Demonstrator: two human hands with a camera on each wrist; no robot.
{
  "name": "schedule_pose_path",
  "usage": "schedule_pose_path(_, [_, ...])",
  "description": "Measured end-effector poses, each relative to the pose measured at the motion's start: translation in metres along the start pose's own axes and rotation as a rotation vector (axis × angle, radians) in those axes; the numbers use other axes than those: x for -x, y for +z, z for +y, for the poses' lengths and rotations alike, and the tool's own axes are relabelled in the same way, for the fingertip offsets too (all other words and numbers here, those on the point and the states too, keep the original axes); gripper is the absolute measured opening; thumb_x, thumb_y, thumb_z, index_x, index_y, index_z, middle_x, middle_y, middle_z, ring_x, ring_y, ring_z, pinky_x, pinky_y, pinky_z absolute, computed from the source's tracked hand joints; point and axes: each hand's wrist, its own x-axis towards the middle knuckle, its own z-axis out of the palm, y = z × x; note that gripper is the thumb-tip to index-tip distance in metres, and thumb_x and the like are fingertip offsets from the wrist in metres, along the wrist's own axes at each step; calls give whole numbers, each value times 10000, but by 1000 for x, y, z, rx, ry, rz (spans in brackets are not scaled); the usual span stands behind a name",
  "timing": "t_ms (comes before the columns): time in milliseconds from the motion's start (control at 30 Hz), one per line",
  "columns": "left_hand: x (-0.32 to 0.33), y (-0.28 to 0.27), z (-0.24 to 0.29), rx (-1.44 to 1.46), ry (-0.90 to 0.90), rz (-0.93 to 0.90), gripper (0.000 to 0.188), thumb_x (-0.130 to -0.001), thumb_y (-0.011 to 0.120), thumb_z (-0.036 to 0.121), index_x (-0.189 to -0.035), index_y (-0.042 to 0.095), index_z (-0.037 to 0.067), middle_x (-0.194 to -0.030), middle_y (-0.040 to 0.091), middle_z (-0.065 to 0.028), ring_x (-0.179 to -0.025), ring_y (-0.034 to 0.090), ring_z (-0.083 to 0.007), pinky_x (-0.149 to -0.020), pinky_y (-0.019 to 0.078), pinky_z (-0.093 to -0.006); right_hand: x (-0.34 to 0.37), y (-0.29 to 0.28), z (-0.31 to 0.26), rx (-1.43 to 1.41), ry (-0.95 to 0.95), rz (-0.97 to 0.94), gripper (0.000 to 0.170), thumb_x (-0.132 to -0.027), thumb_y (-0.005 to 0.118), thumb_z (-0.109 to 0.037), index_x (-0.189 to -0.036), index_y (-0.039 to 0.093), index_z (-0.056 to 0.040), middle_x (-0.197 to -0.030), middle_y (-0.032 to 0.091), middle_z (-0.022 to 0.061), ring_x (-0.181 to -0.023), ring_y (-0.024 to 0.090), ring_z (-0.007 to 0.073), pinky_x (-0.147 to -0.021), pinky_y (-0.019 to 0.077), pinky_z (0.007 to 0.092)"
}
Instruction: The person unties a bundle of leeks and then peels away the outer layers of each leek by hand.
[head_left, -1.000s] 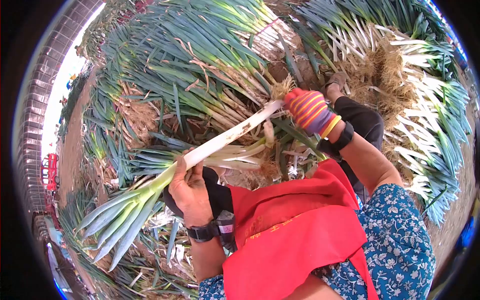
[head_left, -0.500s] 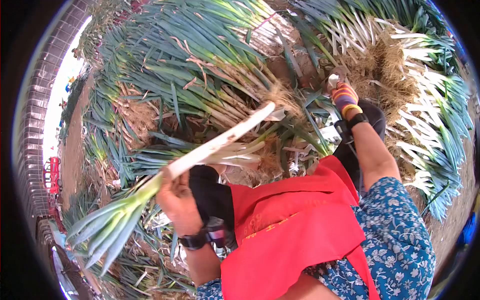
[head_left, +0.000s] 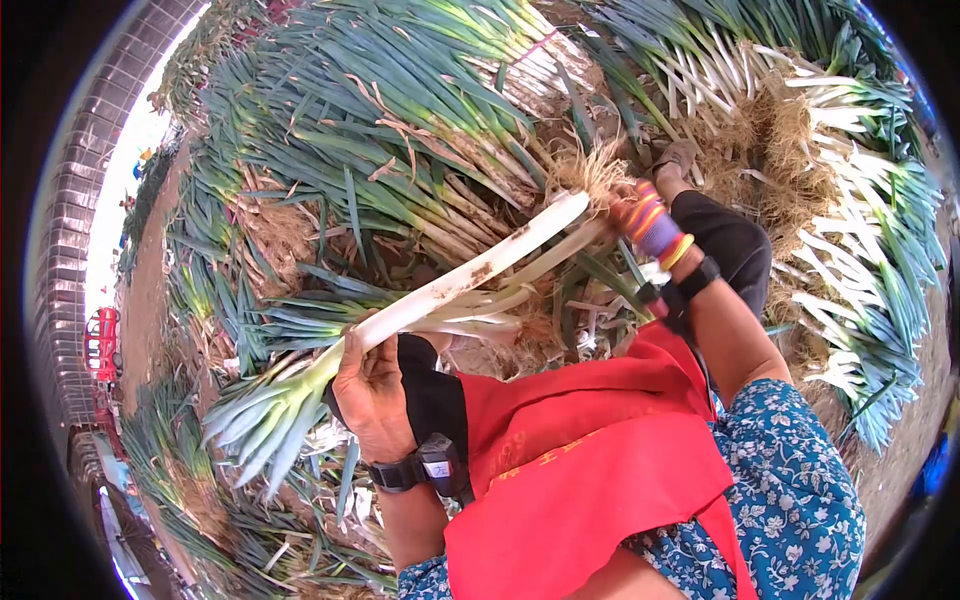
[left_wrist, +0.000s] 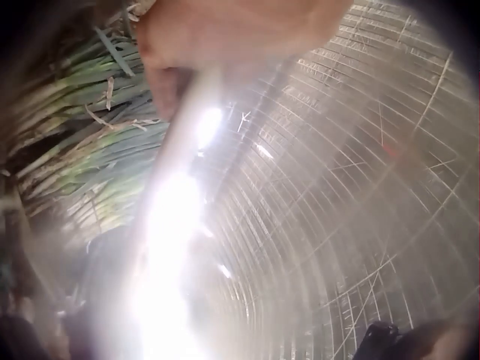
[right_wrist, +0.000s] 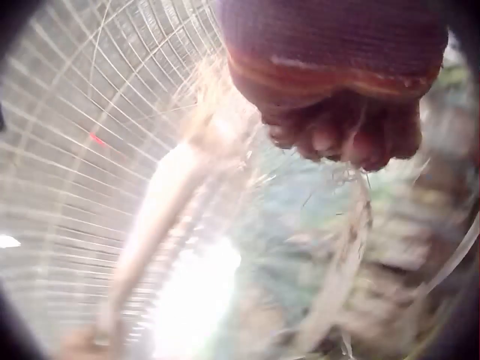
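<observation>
My bare left hand (head_left: pixel 376 398) grips a thick leek (head_left: pixel 478 272) low on its white shaft, near where the green leaves (head_left: pixel 275 415) fan out. The leek slants up to the right, with a bushy root end (head_left: pixel 592 178) and brown soil smears on the shaft. My right hand (head_left: pixel 645 222), in a striped knit glove, is close by the roots. In the right wrist view its fingers are curled around a pale strip of outer skin (right_wrist: pixel 341 262), which hangs below beside the leek. The left wrist view is washed out by glare.
Large heaps of leeks (head_left: pixel 330 130) lie ahead and to the left. Several cleaned white-shafted leeks (head_left: pixel 845 265) are stacked at the right, roots inward. Peeled scraps (head_left: pixel 590 315) litter the ground by the knees. A red apron (head_left: pixel 590 450) covers the lap.
My right hand went from the root end out to the right, towards the foot, then came back to the roots and now holds a strip. My left hand keeps its grip on the leek.
</observation>
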Motion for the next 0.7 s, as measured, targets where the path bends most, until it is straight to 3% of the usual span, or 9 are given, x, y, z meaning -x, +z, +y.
schedule_pose_path(100, [1,-11,5,-43,79,-48,205,-835,586,29,-1027,553,-35,-1055,604,-169,-1025,580,-289,-940,469,-411,44,-71,83,712,284,98,241,-807,609,-125,-1023,578,-20,-786,573,72,-711,554,196,-676,454,319])
schedule_pose_path(167, [7,-7,10,-120,192,-115,211,-811,592,-11,-1020,578,21,-1066,598,-139,-1069,555,-285,-970,445,-404,50,-76,70,924,397,44,293,-788,633,-143,-1052,578,-27,-775,577,87,-739,565,207,-699,452,327])
schedule_pose_path(233, [6,0,13,-154,223,-203,198,-805,602,-10,-1000,575,15,-1063,589,-126,-1084,545,-277,-978,441,-396,47,-61,15,666,797,-663,574,-680,691,-257,-1195,513,-75,-1042,587,193,-953,586,331,-864,446,374])
schedule_pose_path(267, [5,5,12,-174,252,-297,186,-798,611,-10,-979,573,10,-1061,581,-112,-1099,534,-268,-986,437,-388,42,-50,-30,828,691,-748,586,-696,651,-326,-1205,488,-87,-1075,585,161,-1008,566,318,-838,463,403])
schedule_pose_path(333, [6,11,10,-205,259,-290,201,-773,619,-36,-958,578,30,-1059,565,-93,-1126,512,-271,-1005,413,-391,65,-28,-7,986,491,-457,719,-635,742,-275,-1263,453,-77,-1043,600,172,-973,580,338,-833,456,388])
schedule_pose_path(400, [8,12,7,-235,258,-384,212,-769,623,-34,-962,580,43,-1062,567,-95,-1128,509,-271,-1006,402,-386,42,-18,-52,762,306,-152,576,-772,591,-209,-1309,399,-129,-1120,566,133,-1037,553,305,-847,451,380])
schedule_pose_path(467, [10,10,2,-239,281,-385,227,-751,624,-41,-955,575,47,-1043,571,-98,-1121,509,-271,-1012,394,-395,15,-1,-95,491,15,124,574,-756,629,-174,-1286,433,-75,-989,590,134,-871,583,317,-749,469,379])
schedule_pose_path(567, [16,13,1,-228,290,-423,255,-730,622,-51,-956,568,54,-1020,575,-99,-1112,511,-271,-1025,376,-410,-25,-4,-174,732,-84,-142,470,-767,615,-172,-1207,488,-64,-865,571,108,-793,560,304,-692,458,377])
schedule_pose_path(700, [29,19,7,-228,293,-385,251,-740,617,-42,-969,563,45,-1020,587,-113,-1087,536,-282,-991,418,-406,-35,11,-99,743,-436,10,297,-750,628,-194,-1019,556,-91,-816,554,93,-782,554,291,-684,447,372])
